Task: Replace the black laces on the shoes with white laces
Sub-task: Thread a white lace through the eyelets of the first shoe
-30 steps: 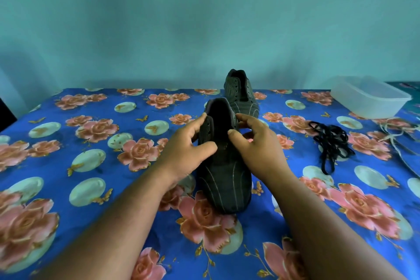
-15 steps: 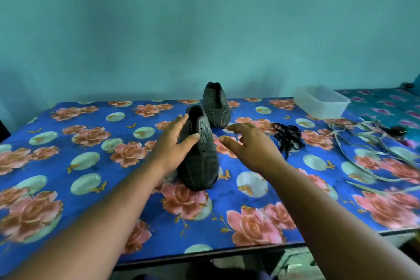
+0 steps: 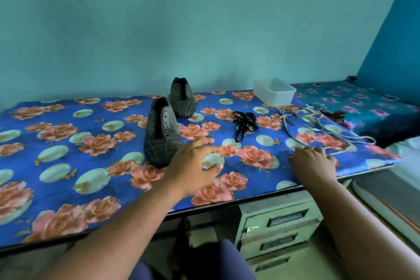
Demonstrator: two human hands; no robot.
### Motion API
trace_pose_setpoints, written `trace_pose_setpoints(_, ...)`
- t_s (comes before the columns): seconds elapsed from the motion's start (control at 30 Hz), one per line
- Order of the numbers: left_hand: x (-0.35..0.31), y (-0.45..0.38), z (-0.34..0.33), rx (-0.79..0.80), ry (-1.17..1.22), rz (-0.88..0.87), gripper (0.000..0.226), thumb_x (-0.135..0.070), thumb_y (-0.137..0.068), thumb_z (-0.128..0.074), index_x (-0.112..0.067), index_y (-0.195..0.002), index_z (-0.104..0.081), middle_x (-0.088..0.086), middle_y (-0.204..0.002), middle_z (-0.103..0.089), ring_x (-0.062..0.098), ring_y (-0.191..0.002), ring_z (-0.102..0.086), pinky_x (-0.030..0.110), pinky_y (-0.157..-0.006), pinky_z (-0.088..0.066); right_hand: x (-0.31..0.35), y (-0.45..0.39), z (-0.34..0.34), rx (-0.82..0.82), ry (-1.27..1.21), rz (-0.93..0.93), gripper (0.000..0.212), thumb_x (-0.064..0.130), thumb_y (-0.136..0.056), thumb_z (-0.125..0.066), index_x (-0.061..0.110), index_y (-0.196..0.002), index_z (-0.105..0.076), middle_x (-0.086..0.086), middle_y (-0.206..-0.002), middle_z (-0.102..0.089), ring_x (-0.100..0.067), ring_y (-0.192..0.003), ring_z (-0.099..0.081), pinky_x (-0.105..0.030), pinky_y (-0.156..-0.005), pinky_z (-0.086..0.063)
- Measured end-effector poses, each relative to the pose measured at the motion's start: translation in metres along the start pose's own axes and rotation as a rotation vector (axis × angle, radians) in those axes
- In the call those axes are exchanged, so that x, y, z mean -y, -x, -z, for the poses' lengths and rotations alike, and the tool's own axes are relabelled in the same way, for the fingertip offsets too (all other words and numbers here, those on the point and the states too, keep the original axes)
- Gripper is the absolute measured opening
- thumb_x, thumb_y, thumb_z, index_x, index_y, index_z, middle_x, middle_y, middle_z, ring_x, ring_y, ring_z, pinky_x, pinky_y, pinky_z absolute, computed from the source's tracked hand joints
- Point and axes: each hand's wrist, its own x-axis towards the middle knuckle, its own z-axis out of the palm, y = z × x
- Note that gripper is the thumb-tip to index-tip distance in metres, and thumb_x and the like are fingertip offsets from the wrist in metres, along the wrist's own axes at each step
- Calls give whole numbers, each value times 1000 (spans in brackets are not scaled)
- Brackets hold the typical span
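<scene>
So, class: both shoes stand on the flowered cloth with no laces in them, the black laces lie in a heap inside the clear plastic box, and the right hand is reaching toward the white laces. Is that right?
Not quite. In the head view the black laces lie on the flowered cloth itself, in front of the clear plastic box, not inside it. The rest holds: both shoes stand unlaced, and the right hand reaches toward the white laces.

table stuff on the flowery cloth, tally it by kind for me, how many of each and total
shoes: 2, a near shoe and a far shoe, both without laces
black lace bundle: 1
white laces: 1 loose tangle, strand count unclear
clear plastic container: 1
small dark object at the right edge: 1, too blurred to identify
total: 6
</scene>
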Motion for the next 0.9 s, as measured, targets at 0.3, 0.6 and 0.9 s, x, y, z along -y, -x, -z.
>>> trace_pose_setpoints(0.3, -1, 11, 9, -45, 12, 68, 28, -38, -95, -68, -30, -123, -71, -21, -104, -64, 5, -96, -63, 33, -87, -54, 58, 21, 21, -90, -399, 336, 15, 40, -102, -56, 32, -101, -68, 7, -96, -71, -20, -108, -58, -41, -93, -37)
trace_pose_setpoints(0.6, 19, 11, 45, -129, 291, 163, 14, -23, -101, -64, -16, -102, -76, -21, -66, -66, -2, -61, -59, 15, -61, -44, 165, 58, 61, 104, -1043, 651, 8, 31, -94, -74, 24, -90, -76, 9, -78, -74, -1, -75, -67, -17, -64, -49)
trace_pose_setpoints(0.9, 39, 39, 80, -272, 437, 176, 5, -25, -92, -75, -24, -96, -77, -3, -86, -77, 14, -74, -70, 38, -71, -59, 205, 68, 60, 115, -1073, 798, 3, 24, -93, -75, 24, -90, -77, 11, -78, -74, -8, -77, -67, -26, -70, -53)
